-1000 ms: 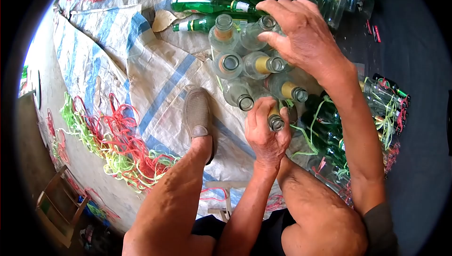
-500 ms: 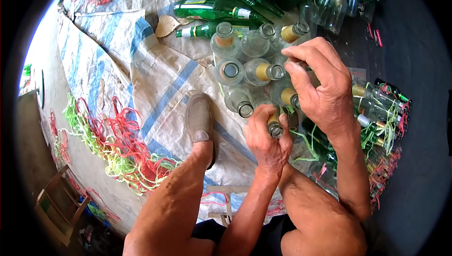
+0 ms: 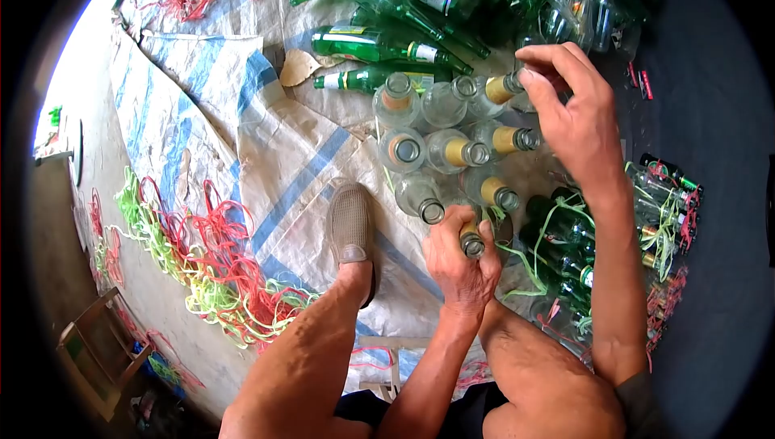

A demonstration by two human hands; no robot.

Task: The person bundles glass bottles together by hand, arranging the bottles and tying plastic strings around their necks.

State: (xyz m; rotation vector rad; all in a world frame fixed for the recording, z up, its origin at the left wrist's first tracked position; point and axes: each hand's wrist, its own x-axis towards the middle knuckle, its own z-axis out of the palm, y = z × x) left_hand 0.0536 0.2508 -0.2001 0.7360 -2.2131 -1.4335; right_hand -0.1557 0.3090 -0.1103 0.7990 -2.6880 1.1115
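Note:
Clear glass bottles (image 3: 444,108) stand upright in a close cluster, several with yellow or orange neck labels. My left hand (image 3: 458,265) is closed around the neck of a clear bottle (image 3: 471,240) at the cluster's near end; its mouth shows between thumb and fingers. At the upper right of the group, my right hand (image 3: 573,104) has thumb and forefinger apart beside the mouth of a yellow-necked bottle (image 3: 498,89). The thumb tip is at that rim; whether it touches is unclear. Another yellow-necked bottle (image 3: 510,139) leans rightward just below.
Green bottles (image 3: 367,45) lie beyond the cluster, with clear ones (image 3: 577,15) at upper right. More green bottles (image 3: 557,257) lie right of my left hand. Red and green plastic strings (image 3: 226,269) are heaped left of my shoe (image 3: 351,221) on the striped sheet (image 3: 291,168).
My right hand was over the cluster, moved down to its right side, then back up to the upper-right bottle. A yellow-necked bottle now shows at the right side. My left hand keeps its hold.

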